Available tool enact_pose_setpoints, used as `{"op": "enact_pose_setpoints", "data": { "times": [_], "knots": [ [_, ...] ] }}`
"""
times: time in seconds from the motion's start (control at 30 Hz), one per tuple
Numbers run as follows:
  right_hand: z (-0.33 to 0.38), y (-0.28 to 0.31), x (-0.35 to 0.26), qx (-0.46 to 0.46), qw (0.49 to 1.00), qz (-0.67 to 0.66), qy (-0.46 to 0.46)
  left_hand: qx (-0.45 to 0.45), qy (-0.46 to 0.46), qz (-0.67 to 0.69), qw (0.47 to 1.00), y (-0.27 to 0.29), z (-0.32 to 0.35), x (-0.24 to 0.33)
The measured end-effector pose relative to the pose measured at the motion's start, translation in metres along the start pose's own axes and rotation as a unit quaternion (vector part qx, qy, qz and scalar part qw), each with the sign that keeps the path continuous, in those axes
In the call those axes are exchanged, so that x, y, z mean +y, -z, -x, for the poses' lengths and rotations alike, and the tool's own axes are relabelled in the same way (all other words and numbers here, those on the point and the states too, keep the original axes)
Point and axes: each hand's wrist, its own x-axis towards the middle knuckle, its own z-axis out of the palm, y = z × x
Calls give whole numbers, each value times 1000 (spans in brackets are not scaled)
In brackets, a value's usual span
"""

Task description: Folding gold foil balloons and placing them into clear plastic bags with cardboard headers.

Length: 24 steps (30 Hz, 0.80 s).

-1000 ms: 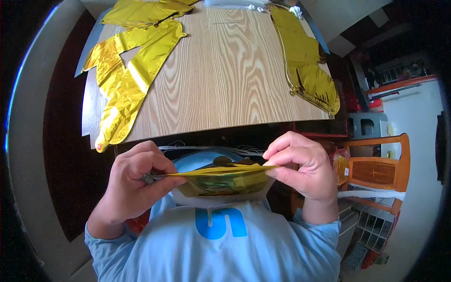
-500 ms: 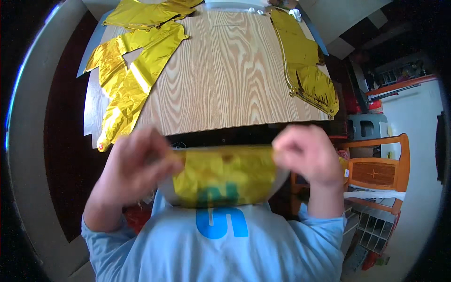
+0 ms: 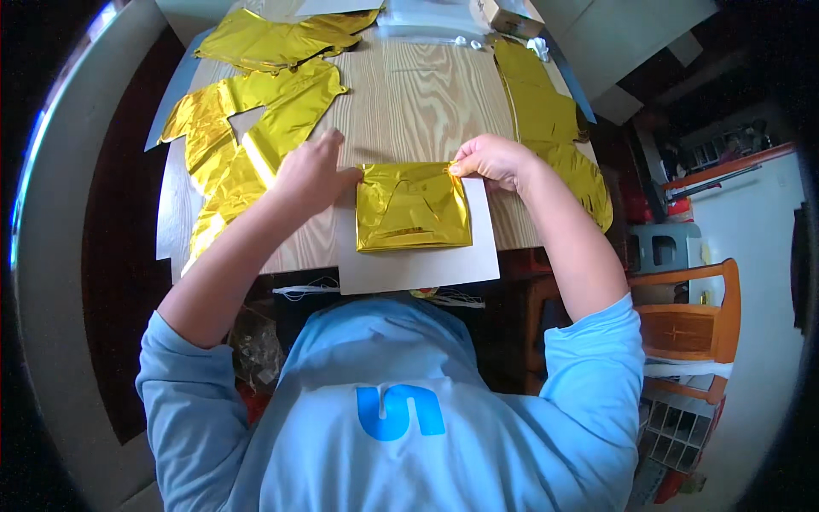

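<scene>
Folded gold foil (image 3: 413,206) on white card (image 3: 418,264)

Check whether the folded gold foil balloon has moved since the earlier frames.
Yes. The folded gold foil balloon went from below the wooden table's near edge, by the chest, up onto the white sheet on that table.

The folded balloon (image 3: 413,206) is a thin metallic foil, gold and very glossy, with small creases that catch the light. Under it lies a sheet of card (image 3: 418,264), pale grey, matt and smooth. The table (image 3: 418,94) is light wood with a visible grain and a soft, low shine. The other foil balloons (image 3: 247,136) look the same shiny, wrinkled gold. The sleeves (image 3: 183,384) are matt blue cloth.
</scene>
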Motion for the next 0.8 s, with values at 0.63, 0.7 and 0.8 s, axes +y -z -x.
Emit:
{"op": "enact_pose_setpoints", "data": {
  "times": [0.63, 0.7, 0.8],
  "knots": [
    [25, -26, -22, 220, 906, 352, 85, -60, -175, -39, 982, -55, 28, 48],
    [34, -49, -8, 334, 810, 421, 237, -58, -171, -29, 983, -58, 28, 48],
    [38, -85, 10, 316, 801, 336, 381, -44, -174, -13, 984, -64, 29, 46]
  ]
}}
